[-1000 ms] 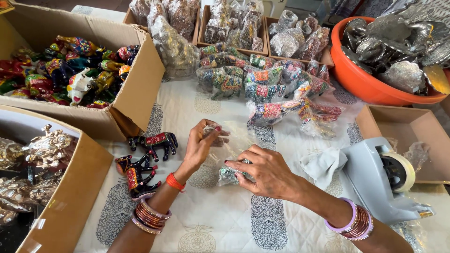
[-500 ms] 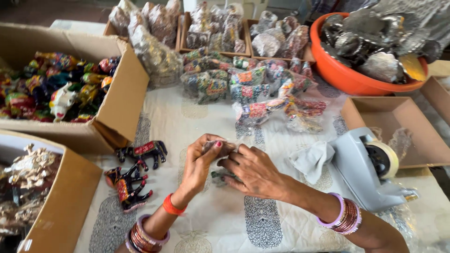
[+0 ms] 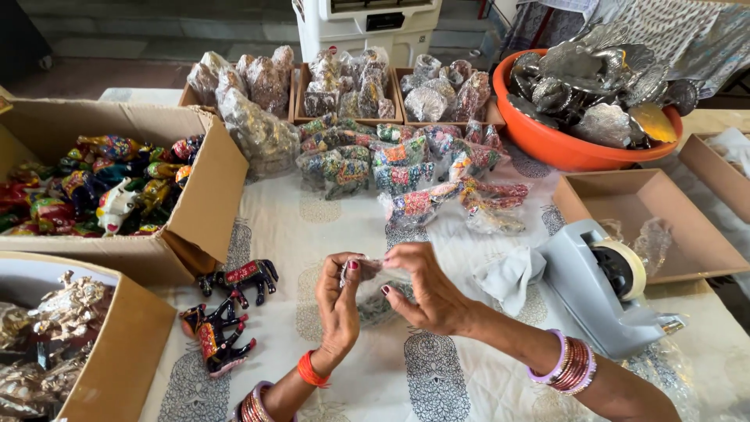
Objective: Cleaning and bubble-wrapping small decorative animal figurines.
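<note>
Both hands meet over the printed cloth (image 3: 437,383): the left hand (image 3: 337,306) and the right hand (image 3: 426,291) pinch the top edge of a small clear bag (image 3: 373,287) between fingertips, holding it up off the table so its mouth stays reachable; what it holds is probably one small figure, though the plastic blurs it. Left of the left hand lie three dark painted horses (image 3: 226,312), close enough to grab. Right of the right hand stands one grey tape dispenser (image 3: 605,285), and beyond the fingertips lie bagged painted figures (image 3: 406,168)
</note>
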